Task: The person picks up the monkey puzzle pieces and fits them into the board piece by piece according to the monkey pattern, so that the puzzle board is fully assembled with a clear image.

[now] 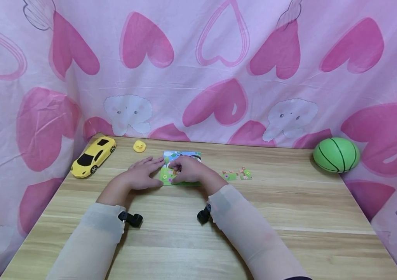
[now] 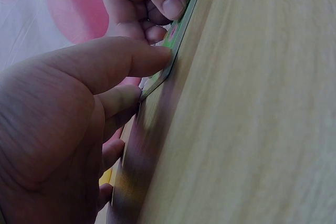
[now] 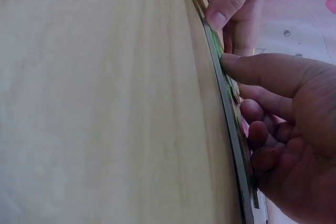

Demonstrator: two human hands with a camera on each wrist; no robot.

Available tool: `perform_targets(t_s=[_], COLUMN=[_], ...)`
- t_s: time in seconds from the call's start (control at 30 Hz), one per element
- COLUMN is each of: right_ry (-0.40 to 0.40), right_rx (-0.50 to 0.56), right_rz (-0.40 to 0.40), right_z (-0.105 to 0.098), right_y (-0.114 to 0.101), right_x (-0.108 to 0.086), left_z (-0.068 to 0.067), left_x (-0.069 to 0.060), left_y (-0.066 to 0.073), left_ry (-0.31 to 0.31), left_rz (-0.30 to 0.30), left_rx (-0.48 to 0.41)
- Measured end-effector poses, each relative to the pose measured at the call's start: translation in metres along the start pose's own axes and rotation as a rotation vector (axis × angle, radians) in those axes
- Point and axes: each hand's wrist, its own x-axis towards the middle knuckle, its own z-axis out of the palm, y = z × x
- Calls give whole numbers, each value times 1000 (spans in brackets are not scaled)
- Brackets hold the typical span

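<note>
Wood-grain tabletop (image 1: 198, 241), backed and flanked by pink heart-print fabric (image 1: 216, 74). Puzzle board (image 1: 167, 174) lies flat at 12 o'clock from the person, toward the fabric. Left hand (image 1: 143, 174): fingers extended, unclenched, touching the board's 9 o'clock side. Right hand (image 1: 190, 170): bent over the board, thumb on it; whether it pinches anything cannot be told. From the board: loose pieces (image 1: 245, 175) at 3 o'clock, green ball (image 1: 336, 154) farther out, duck (image 1: 139, 146) at 10, yellow car (image 1: 93, 157) at 9
</note>
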Motion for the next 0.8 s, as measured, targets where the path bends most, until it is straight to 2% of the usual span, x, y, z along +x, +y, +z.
perform_targets(t_s=[0.27,0.57,0.8], right_ry=[5,-3,-27], right_rx=[-16,-29,-101], right_rz=[-18,24,11], right_z=[0,0,-1], right_y=[1,-2,-3], right_x=[-1,-1,1], left_z=[0,0,0], left_x=[-1,-2,-2], left_y=[1,2,2], left_ry=[3,1,0], left_rz=[8,3,0], left_rx=[3,0,0])
